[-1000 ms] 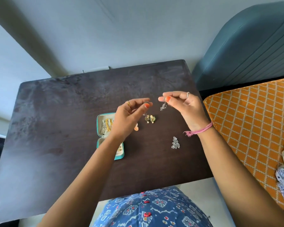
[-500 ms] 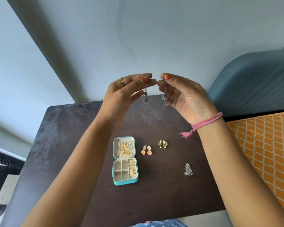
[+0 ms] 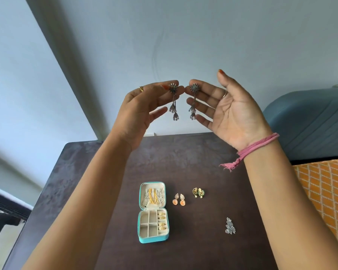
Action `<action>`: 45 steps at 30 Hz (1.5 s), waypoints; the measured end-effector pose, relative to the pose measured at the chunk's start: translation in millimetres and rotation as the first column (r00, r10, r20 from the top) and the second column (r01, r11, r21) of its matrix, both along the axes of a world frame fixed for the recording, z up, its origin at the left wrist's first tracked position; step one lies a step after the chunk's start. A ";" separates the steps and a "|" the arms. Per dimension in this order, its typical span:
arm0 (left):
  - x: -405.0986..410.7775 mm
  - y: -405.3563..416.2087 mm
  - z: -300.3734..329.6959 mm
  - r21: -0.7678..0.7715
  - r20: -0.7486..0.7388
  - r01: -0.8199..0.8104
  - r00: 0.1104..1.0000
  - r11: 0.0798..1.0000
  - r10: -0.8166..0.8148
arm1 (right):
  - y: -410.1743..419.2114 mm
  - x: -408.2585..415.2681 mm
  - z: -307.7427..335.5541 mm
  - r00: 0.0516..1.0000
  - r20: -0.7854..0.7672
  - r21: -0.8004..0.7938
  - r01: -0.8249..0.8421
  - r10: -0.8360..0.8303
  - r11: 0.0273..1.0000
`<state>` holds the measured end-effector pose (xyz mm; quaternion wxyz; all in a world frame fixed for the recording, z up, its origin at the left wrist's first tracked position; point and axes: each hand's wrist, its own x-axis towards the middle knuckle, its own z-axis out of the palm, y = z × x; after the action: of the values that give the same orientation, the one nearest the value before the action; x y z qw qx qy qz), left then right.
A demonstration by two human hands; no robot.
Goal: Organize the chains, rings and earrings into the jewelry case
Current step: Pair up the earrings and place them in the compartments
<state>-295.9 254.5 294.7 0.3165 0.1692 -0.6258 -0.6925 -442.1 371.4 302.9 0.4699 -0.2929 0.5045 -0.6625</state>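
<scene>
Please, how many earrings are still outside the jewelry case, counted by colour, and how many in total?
Dark silver dangling earrings, one held up by each hand: 2
Orange earrings on the table: 2
Green and gold earrings: 2
Silver earrings, lying overlapped, seemingly a pair: 2
Total: 8

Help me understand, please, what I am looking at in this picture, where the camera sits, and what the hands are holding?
No machine here: a person wears a camera on the head, looking forward and down at both bare hands. The left hand pinches one long silver drop earring; the right hand holds its twin, with the thumb raised. Below, on the dark table, lies an open teal jewelry case with chains in its lid and gold pieces in its right-hand compartments. Beside it lie orange earrings, green-gold earrings and a silver piece.
</scene>
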 end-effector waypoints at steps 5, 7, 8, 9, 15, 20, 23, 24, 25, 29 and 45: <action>1.7 -5.4 10.6 -0.117 0.053 -0.015 0.998 0.993 0.022 | -1.6 1.9 8.6 1.000 -0.027 -0.008 -0.015 0.015 1.000; 1.7 -6.4 13.9 -0.148 0.062 -0.021 0.998 0.989 0.031 | -2.9 1.9 8.5 1.000 -0.023 -0.017 -0.017 0.016 1.000; 1.8 -6.9 15.1 -0.153 0.064 -0.023 0.997 0.988 0.033 | -3.6 2.1 8.1 1.000 -0.015 -0.023 -0.016 0.016 1.000; 2.0 -7.1 16.4 -0.155 0.064 -0.024 0.997 0.988 0.034 | -4.0 2.2 7.9 1.000 -0.008 -0.028 -0.017 0.016 0.999; 2.0 -7.8 20.4 -0.129 0.079 -0.033 0.996 0.991 0.043 | -4.3 4.0 8.2 0.999 -0.028 -0.030 -0.018 0.017 0.999; 2.5 -7.4 19.1 -0.136 0.091 -0.033 0.995 0.990 0.046 | -5.0 5.4 5.0 0.999 -0.033 -0.039 -0.018 0.017 0.999; 3.0 -6.7 16.2 -0.149 0.104 -0.033 0.993 0.988 0.048 | -4.5 5.9 1.0 0.999 -0.049 -0.033 -0.005 0.004 0.999; 3.1 -6.4 14.7 -0.159 0.109 -0.030 0.993 0.987 0.048 | -4.1 6.1 -0.4 0.998 -0.059 -0.028 0.002 -0.004 1.000; 3.0 -6.1 13.3 -0.168 0.113 -0.027 0.992 0.985 0.047 | -3.6 6.1 -2.0 0.997 -0.070 -0.023 0.012 -0.014 1.000; 0.6 -5.1 5.2 -0.198 0.131 -0.026 0.990 0.980 0.053 | -2.9 4.3 -11.1 0.994 -0.094 -0.009 0.055 -0.056 0.998; -8.8 4.8 -56.6 -0.145 0.170 0.054 0.985 0.988 -0.029 | 11.1 -4.2 -77.3 0.986 -0.039 -0.039 0.163 -0.165 0.986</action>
<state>-304.7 259.3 238.1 0.2602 0.1895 -0.7036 -0.6335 -446.3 382.5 225.6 0.3979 -0.2726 0.5246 -0.7015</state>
